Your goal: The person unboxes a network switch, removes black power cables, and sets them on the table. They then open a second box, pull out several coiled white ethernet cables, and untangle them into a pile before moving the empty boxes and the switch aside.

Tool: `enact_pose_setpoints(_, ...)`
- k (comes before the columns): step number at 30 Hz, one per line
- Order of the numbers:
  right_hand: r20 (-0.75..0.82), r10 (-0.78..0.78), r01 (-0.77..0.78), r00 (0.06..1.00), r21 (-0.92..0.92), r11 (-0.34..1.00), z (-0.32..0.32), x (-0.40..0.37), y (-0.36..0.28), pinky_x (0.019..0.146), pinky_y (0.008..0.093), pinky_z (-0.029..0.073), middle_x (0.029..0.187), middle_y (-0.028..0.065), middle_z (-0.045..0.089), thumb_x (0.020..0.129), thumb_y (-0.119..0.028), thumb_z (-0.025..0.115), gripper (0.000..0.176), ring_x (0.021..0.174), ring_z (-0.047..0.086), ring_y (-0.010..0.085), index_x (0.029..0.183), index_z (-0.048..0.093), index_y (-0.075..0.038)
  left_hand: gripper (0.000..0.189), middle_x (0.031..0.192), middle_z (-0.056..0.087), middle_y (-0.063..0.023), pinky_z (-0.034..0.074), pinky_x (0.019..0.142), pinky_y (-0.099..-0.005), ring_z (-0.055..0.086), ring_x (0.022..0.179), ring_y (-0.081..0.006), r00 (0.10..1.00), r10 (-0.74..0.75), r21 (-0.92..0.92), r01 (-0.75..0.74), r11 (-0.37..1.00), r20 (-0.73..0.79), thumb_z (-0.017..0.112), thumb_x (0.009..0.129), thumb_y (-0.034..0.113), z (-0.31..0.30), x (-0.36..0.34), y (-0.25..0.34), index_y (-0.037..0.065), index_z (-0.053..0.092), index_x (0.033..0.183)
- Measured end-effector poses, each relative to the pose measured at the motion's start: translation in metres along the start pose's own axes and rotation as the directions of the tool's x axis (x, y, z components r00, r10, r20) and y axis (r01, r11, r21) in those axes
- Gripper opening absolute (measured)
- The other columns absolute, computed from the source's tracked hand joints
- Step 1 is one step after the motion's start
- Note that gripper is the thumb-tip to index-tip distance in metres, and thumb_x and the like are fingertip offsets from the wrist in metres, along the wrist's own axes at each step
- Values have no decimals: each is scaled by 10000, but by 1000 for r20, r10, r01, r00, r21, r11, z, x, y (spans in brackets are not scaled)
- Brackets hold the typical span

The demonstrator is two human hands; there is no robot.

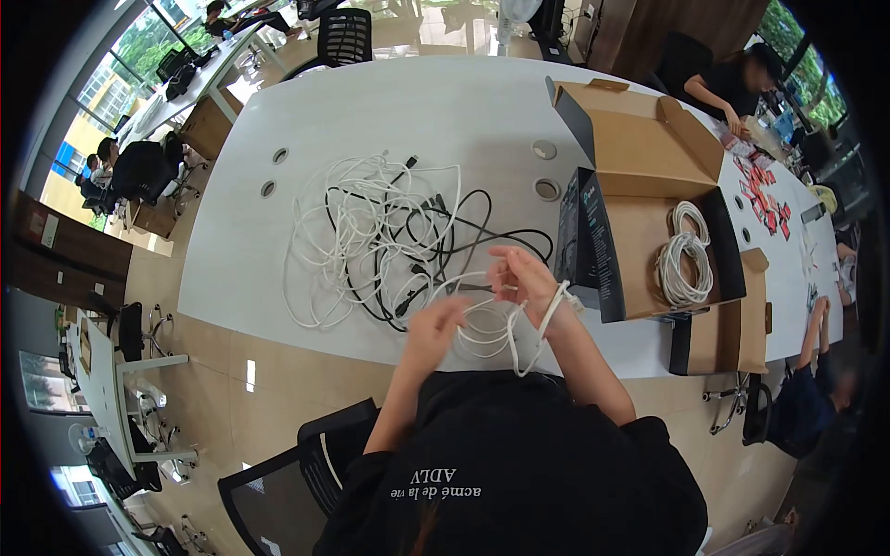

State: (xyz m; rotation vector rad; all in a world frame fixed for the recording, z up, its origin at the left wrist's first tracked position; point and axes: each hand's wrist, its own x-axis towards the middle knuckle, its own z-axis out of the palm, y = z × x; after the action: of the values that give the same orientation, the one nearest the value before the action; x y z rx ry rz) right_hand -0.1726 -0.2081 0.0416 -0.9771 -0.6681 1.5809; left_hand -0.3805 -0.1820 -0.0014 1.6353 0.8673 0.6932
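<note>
My left hand [434, 329], smeared by motion, is over the table's near edge, left of my right hand; its fingers are too blurred to read. My right hand [524, 278] is raised with a white cable [515, 343] between its fingers, and loops of that cable hang around the hand and wrist. Left of my hands lies a loose tangle of white cables [320, 218] mixed with black cables [482, 227]. Cable plugs show within the tangle.
To the right stands an open cardboard box [640, 250] with a coiled white cable [684, 264] inside. A smaller open box [728, 338] is beside it. Red items [765, 199] lie farther right, near co-workers. A chair [278, 491] is behind my left side.
</note>
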Motion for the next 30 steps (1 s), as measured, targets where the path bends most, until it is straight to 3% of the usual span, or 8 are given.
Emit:
enact_pose_setpoints(3,-103,31,-39,994,-74,997,-6,4,-1,703,244,421,865,-7,565,905,-330,466,343,761,516,73,1138,480,-78,335,890,588,-80,443,645,-261,567,802,-149,979,-71,-269,18,963,-192,540,819,97,-20,2,-10,19,498,1142)
enact_pose_setpoints(6,-207,27,-46,978,-85,995,-5,12,5,721,244,412,872,-8,564,883,-279,514,290,789,511,75,1103,514,-90,197,820,552,-44,437,655,-224,541,719,-94,978,206,-128,-207,970,-17,488,866,78,16,8,40,1,515,1045)
enact_pose_setpoints(13,-155,-82,44,985,-236,971,-15,10,11,760,253,394,976,15,529,815,-237,608,419,864,505,100,1173,448,-90,205,815,538,-39,458,671,-235,542,744,-109,993,-114,-615,89,783,-1,467,885,77,8,22,13,20,439,1080)
enact_pose_setpoints(17,-168,-176,103,970,-372,923,-9,17,14,736,294,436,970,82,523,780,-257,663,546,863,522,164,1204,395,-40,295,900,562,-60,462,734,-250,558,796,-117,937,75,-453,94,886,341,501,881,116,41,24,24,40,382,1141)
enact_pose_setpoints(21,-173,-140,59,975,-409,911,-5,22,8,735,296,441,964,82,519,807,-268,631,493,855,523,164,1184,410,-40,305,999,530,-53,448,707,-235,563,819,-125,909,-144,-512,345,787,391,570,827,71,56,26,25,27,435,1097)
enact_pose_setpoints(27,53,-22,43,998,-423,905,-31,10,-7,809,280,419,1023,77,574,912,-279,462,411,878,532,142,1236,434,-29,167,689,472,21,436,642,-265,469,639,-94,981,-130,-899,-77,431,-147,474,902,160,-37,24,-45,103,470,745)
enact_pose_setpoints(28,112,12,30,994,-366,930,-33,6,-10,805,276,420,1033,79,573,916,-277,452,415,869,536,140,1246,429,-25,205,684,469,14,451,667,-273,500,684,-113,820,-436,-879,-159,450,-372,440,918,157,-61,23,-28,85,459,727)
enact_pose_setpoints(30,277,-19,97,961,-271,958,-40,3,-6,778,261,429,1019,73,594,935,-268,409,414,828,537,119,1257,429,-10,158,759,501,-17,468,750,-289,525,744,-142,843,-201,-761,-316,566,-499,438,922,165,-126,12,-66,52,479,819)
